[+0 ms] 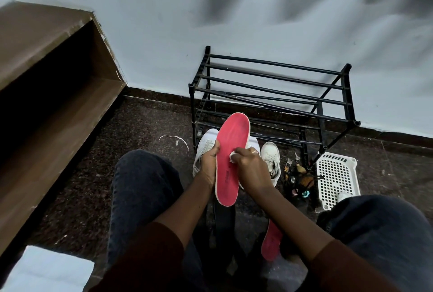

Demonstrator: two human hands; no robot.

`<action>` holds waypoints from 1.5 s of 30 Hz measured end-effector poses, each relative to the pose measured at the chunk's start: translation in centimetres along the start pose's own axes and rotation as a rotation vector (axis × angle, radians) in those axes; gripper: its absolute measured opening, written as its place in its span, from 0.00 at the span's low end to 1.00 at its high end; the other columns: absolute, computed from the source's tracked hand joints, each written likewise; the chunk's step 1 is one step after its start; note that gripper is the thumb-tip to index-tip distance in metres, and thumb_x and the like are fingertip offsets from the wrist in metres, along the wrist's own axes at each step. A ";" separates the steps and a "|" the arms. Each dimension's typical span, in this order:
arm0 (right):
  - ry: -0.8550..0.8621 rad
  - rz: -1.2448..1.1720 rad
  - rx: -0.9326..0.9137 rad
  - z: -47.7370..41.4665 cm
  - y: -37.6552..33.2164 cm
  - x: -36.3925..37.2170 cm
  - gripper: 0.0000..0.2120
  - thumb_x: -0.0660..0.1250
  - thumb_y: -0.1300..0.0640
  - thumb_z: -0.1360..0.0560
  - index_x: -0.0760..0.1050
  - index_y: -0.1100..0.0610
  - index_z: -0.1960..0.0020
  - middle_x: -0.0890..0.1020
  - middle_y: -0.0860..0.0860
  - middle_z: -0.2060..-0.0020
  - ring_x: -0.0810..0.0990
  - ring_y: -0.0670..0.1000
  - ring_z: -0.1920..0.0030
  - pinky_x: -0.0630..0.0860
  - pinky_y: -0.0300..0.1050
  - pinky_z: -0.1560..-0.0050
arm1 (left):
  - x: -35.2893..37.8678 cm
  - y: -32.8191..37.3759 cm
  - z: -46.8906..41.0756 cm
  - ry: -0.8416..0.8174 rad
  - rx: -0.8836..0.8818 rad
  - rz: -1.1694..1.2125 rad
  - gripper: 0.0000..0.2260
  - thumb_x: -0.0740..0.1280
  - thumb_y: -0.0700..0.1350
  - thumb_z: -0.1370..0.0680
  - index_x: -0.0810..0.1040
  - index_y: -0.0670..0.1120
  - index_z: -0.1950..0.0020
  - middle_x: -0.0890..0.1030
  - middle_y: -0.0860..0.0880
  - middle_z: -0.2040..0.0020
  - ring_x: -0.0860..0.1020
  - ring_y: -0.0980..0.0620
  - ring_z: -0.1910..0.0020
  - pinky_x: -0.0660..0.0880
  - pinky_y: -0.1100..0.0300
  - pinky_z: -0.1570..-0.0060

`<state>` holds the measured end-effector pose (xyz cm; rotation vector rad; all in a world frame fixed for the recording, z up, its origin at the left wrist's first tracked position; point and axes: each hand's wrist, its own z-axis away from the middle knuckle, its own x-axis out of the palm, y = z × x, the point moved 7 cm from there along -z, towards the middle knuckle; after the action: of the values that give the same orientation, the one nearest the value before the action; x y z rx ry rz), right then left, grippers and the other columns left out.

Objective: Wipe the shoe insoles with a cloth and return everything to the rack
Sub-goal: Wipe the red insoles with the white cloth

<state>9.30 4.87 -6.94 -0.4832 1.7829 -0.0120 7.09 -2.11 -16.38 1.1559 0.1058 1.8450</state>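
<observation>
A red insole [230,148] with a pale edge stands upright in front of me, toe end up. My left hand [209,164] grips its left edge from behind. My right hand [250,168] holds a small white cloth [233,157] bunched against the insole's red face near the middle. A second red insole [271,241] lies on the floor between my knees. Two white sneakers [205,148] [271,159] stand on the floor behind the hands, in front of the black shoe rack [271,95], whose bars are bare.
A white perforated basket [336,178] sits at the rack's right foot, with small dark items [298,180] beside it. A brown wooden shelf unit [54,95] fills the left. My knees in dark trousers flank the hands. A white scrap [174,138] lies on the speckled floor.
</observation>
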 end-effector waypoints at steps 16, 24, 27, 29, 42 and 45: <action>-0.094 -0.057 0.000 -0.3 -0.2 0.1 0.06 0.66 0.61 0.27 0.80 0.60 0.52 0.81 0.53 0.54 0.77 0.58 0.54 0.70 0.44 0.69 | -0.1 0.0 -0.1 0.020 0.021 0.058 0.31 0.53 0.61 0.21 0.70 0.36 0.33 0.77 0.38 0.46 0.77 0.41 0.49 0.71 0.47 0.41; -0.008 -0.146 0.166 -3.3 1.3 -0.4 0.07 0.63 0.66 0.29 0.79 0.63 0.61 0.80 0.57 0.63 0.77 0.59 0.63 0.69 0.45 0.68 | 1.5 0.6 1.0 -0.134 0.109 0.116 0.29 0.59 0.59 0.25 0.72 0.38 0.35 0.79 0.40 0.46 0.78 0.43 0.46 0.74 0.49 0.42; -0.006 -0.169 0.148 -2.5 0.4 -0.8 0.07 0.64 0.70 0.32 0.80 0.62 0.60 0.81 0.56 0.62 0.77 0.59 0.63 0.71 0.45 0.68 | 1.6 0.4 1.0 -0.147 0.094 0.137 0.29 0.59 0.58 0.25 0.72 0.36 0.33 0.78 0.39 0.45 0.77 0.41 0.44 0.71 0.47 0.38; -0.032 -0.169 0.137 -1.7 -0.4 -0.9 0.10 0.65 0.71 0.35 0.81 0.61 0.59 0.82 0.56 0.62 0.79 0.59 0.63 0.72 0.44 0.68 | 1.4 0.4 0.8 -0.103 0.074 0.099 0.29 0.59 0.59 0.25 0.78 0.36 0.40 0.80 0.39 0.48 0.79 0.42 0.48 0.75 0.48 0.42; -0.125 -0.164 0.108 -0.2 -1.8 -0.3 0.06 0.62 0.66 0.28 0.79 0.64 0.57 0.80 0.59 0.58 0.79 0.60 0.60 0.72 0.47 0.65 | 0.7 0.3 -0.1 -0.073 -0.020 0.126 0.34 0.58 0.63 0.24 0.70 0.36 0.31 0.77 0.37 0.39 0.78 0.42 0.42 0.71 0.48 0.38; -0.053 -0.151 0.202 -2.0 -0.2 -1.3 0.04 0.64 0.69 0.30 0.78 0.66 0.59 0.80 0.61 0.60 0.79 0.60 0.62 0.65 0.42 0.66 | 1.7 0.5 0.4 -0.184 0.001 0.120 0.24 0.71 0.57 0.30 0.82 0.36 0.47 0.82 0.39 0.52 0.82 0.43 0.53 0.79 0.52 0.50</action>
<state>7.70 4.62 -5.14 -0.4661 1.6690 -0.2800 6.87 -1.25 -14.78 1.3516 -0.0686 1.8322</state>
